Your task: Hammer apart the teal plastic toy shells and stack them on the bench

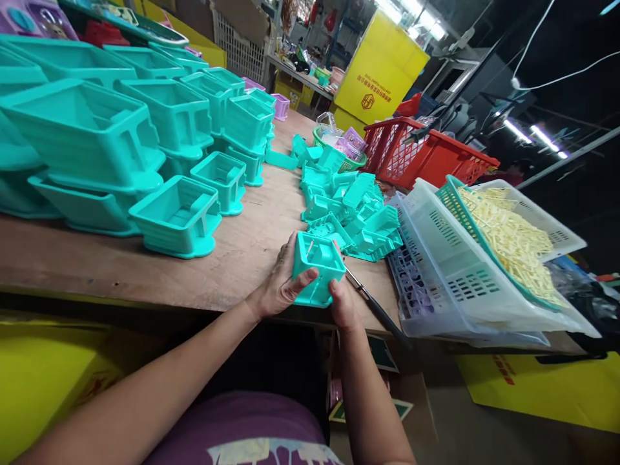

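Observation:
Between my two hands is a turquoise plastic box-shaped part [314, 284], held at the front edge of the wooden table [256, 239]. My left hand [281, 281] grips its left side, the thumb lying across the front face. My right hand [345, 303] closes on its right side, thumb on the lower right corner; its other fingers are mostly hidden. Just right of the part lies a tool with a metal shaft and black handle [380, 315]. Beyond my hands is a heap of loose turquoise parts [356, 206].
Stacked turquoise bins [174, 210] fill the table's left side. On the right, a white crate [436, 265] bears a green basket [453, 194] of pale yellow strips [508, 232]. Behind stand a red crate [431, 155] and a yellow carton [380, 68].

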### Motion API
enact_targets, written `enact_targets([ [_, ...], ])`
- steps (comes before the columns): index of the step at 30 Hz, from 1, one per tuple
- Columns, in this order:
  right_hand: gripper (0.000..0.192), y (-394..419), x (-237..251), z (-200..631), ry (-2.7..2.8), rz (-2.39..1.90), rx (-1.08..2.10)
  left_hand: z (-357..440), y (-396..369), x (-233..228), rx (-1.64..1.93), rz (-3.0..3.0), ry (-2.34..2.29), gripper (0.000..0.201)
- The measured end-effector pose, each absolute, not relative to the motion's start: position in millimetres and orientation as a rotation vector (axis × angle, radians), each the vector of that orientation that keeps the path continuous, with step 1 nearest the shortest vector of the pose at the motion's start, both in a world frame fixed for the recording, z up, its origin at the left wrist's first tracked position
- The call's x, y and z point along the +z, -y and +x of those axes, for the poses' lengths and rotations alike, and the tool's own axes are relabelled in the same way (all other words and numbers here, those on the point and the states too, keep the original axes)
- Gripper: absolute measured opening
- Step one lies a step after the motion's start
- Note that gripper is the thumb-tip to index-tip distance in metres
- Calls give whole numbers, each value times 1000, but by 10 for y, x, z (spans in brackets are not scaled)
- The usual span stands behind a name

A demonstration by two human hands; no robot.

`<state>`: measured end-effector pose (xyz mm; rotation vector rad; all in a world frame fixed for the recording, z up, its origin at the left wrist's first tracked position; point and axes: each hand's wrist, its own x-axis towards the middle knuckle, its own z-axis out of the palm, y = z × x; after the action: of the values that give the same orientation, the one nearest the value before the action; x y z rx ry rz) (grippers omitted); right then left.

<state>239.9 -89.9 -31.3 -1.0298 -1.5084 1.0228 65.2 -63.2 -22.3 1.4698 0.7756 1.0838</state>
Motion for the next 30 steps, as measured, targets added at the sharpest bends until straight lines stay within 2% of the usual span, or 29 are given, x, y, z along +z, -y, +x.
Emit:
enact_targets([
  [4,85,909,-310,2391,1653,-1071,838,640,643,-235,1113,1635,-900,102],
  [9,105,887,-379,2303,1747,-1239,578,528,725,-239,1207,1757,-1113,77],
  [11,103,873,-399,2287,1765,-1259,566,491,760,-237,1208,1818,-1100,89],
  [13,89,865,-416,2296,1746,-1248,621,480,783,-238,1183,1918,-1105,109],
  [15,78,864,-432,2320,1704,-1239,671,484,785,-243,1195,1965,-1141,118],
  [18,81,880,-413,2352,1640,-1259,666,468,756,-250,1237,1932,-1244,109],
  [21,92,903,-243,2339,1688,-1274,431,409,719,-236,1141,1933,-1351,93],
  [24,100,884,82,2247,1933,-1129,240,376,701,-170,1041,2023,-1291,90],
  [26,90,828,298,2156,2169,-980,257,390,698,-94,1015,2131,-1157,85],
  [30,49,691,484,2033,2207,-914,256,411,717,87,1122,2112,-1156,70],
])
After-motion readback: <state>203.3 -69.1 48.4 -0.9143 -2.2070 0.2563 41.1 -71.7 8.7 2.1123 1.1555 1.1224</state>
